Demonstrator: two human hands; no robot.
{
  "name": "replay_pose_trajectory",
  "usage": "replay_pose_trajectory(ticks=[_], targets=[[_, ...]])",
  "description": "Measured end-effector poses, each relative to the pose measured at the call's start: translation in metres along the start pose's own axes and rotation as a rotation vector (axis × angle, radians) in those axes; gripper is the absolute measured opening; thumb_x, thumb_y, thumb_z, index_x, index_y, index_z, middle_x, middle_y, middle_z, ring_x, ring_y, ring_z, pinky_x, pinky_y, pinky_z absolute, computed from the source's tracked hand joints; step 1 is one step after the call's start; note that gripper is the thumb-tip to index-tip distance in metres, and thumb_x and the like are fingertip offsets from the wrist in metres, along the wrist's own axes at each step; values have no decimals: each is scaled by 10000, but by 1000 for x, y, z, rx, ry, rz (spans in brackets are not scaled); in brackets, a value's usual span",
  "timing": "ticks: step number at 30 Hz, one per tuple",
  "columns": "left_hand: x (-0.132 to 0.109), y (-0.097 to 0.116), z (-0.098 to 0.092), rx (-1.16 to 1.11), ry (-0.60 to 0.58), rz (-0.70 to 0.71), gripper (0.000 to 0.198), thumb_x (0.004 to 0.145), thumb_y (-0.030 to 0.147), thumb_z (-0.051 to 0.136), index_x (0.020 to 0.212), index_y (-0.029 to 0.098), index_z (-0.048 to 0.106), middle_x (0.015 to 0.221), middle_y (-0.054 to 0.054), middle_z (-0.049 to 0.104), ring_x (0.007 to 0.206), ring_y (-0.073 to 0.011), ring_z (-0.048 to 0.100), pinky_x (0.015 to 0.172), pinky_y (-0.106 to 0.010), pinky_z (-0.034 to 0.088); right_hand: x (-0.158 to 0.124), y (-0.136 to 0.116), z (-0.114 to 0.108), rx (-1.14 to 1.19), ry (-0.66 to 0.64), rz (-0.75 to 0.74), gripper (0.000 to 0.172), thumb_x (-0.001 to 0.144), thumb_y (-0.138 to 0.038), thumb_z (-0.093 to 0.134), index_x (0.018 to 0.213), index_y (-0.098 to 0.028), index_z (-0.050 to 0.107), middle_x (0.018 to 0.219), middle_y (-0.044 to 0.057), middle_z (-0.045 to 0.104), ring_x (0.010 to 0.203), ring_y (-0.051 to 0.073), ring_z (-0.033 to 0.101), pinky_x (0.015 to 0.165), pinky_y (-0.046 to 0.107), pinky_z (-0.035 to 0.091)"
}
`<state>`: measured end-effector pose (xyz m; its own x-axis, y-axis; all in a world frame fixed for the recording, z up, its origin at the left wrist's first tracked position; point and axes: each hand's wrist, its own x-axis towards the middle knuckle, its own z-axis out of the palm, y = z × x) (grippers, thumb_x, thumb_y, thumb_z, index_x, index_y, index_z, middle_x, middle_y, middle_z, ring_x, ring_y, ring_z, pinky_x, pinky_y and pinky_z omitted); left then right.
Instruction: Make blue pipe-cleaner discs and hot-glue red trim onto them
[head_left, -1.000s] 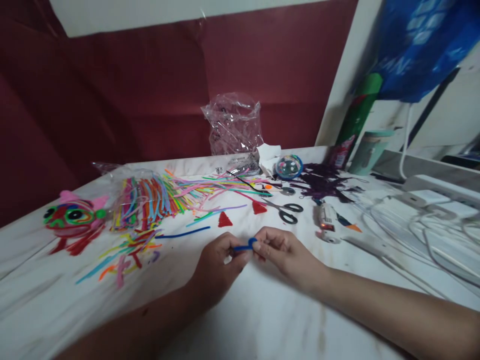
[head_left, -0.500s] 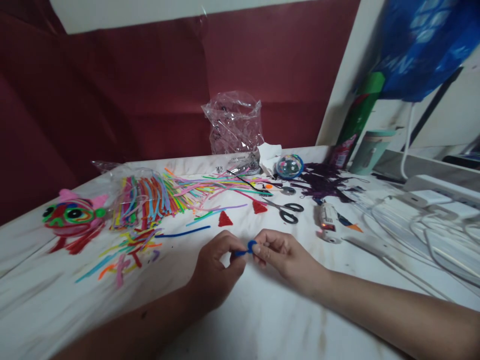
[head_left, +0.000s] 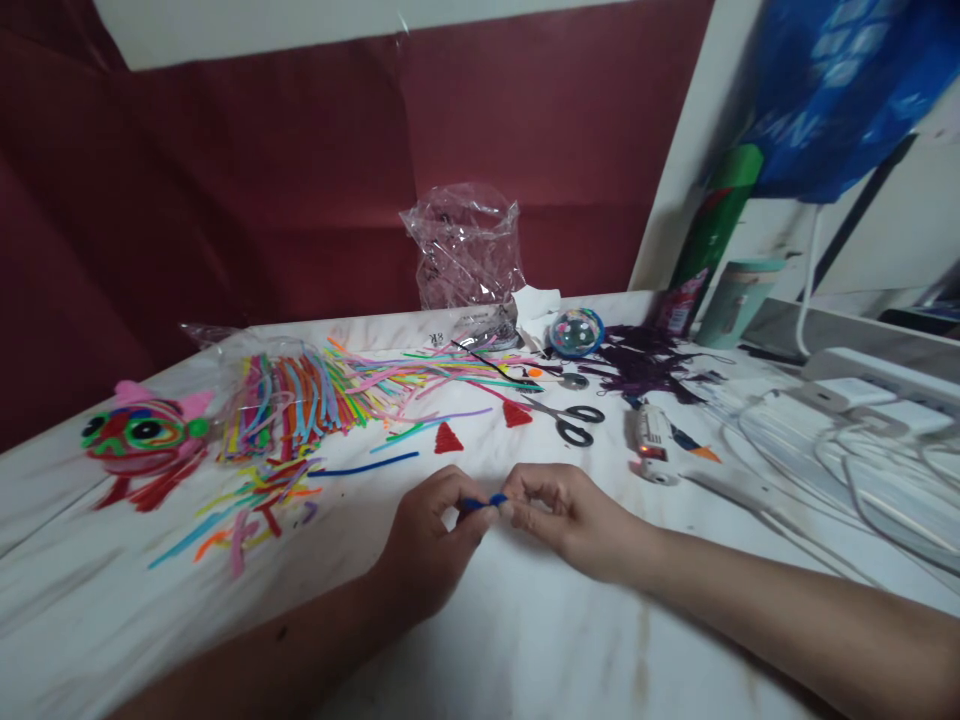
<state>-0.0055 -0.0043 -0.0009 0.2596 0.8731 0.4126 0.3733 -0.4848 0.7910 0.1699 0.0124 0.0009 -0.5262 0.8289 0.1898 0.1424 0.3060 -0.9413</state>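
Observation:
A short blue pipe cleaner (head_left: 474, 503) is pinched between my two hands above the white marbled table (head_left: 525, 640). My left hand (head_left: 433, 535) grips one end of it with thumb and forefinger. At its other, curled end the fingertips of my right hand (head_left: 559, 512) press together. Just beyond my hands lie two red fuzzy triangles, one on the left (head_left: 448, 438) and one on the right (head_left: 517, 414). Near them rest black-handled scissors (head_left: 574, 424). A straight dark blue pipe cleaner (head_left: 367, 465) lies to the left.
A pipe-cleaner fish-like figure (head_left: 142, 435) sits far left beside a bundle of coloured pipe cleaners (head_left: 289, 400) and cut scraps (head_left: 255, 500). At right are a glue gun (head_left: 654, 440), white cables (head_left: 862, 470), a purple heap (head_left: 645, 360) and a clear ball (head_left: 576, 332).
The curled blue end between my fingers has turned and now looks flatter. My right hand has shifted slightly left, closer to my left fingertips.

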Motion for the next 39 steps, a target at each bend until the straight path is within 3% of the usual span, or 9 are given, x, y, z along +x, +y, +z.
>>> replay_pose_trajectory(ticks=[6,9,12,16,22,28,33,39], targets=[[5,0,-1,17,-180,-155,101,699,201,553,608,158,559,596,16,491,575,-118,452,559,-237,355,-1,-4,-9,-268,-126,37,139,782,-195,521,645,-171,533,535,-67,377,488,84,303,440,216,244],[5,-2,-2,-11,-234,-98,96,684,183,558,592,157,549,606,12,483,578,-119,453,563,-242,356,-1,-3,-9,-221,-162,72,149,773,-217,548,630,-176,537,529,-63,399,483,84,323,445,221,251],[4,-2,-4,-89,-104,-20,111,707,160,554,596,159,541,637,6,491,618,-123,472,598,-246,376,1,-3,-4,73,-114,116,192,749,-339,618,673,-173,561,589,-39,498,521,92,419,505,235,326],[4,-1,-3,-238,68,-55,121,736,180,560,620,163,531,639,15,493,624,-115,472,595,-234,380,2,-5,7,361,19,141,345,645,-462,716,760,-156,605,668,-7,590,592,111,512,613,269,397],[-1,0,6,-302,79,-51,121,740,170,566,625,166,526,647,19,500,629,-109,470,588,-223,376,-3,-3,16,276,170,107,376,694,-527,660,730,-161,581,579,-28,555,559,108,473,578,261,362],[-4,0,8,-267,14,-128,121,742,206,565,634,160,535,648,9,515,623,-117,481,592,-233,392,-6,-3,14,209,172,73,357,753,-526,603,693,-180,542,576,-33,515,537,107,421,521,257,313],[-3,-2,9,-164,8,-97,154,750,214,579,608,158,557,652,5,522,629,-118,492,620,-237,403,-4,-2,13,271,217,78,340,757,-510,610,700,-184,532,552,-43,505,537,108,430,541,259,323],[-2,-6,7,-195,114,-83,49,719,177,592,671,170,585,642,18,528,611,-112,489,588,-222,398,-3,-1,12,244,197,94,348,757,-524,603,714,-189,521,560,-40,508,537,113,426,540,262,316]])
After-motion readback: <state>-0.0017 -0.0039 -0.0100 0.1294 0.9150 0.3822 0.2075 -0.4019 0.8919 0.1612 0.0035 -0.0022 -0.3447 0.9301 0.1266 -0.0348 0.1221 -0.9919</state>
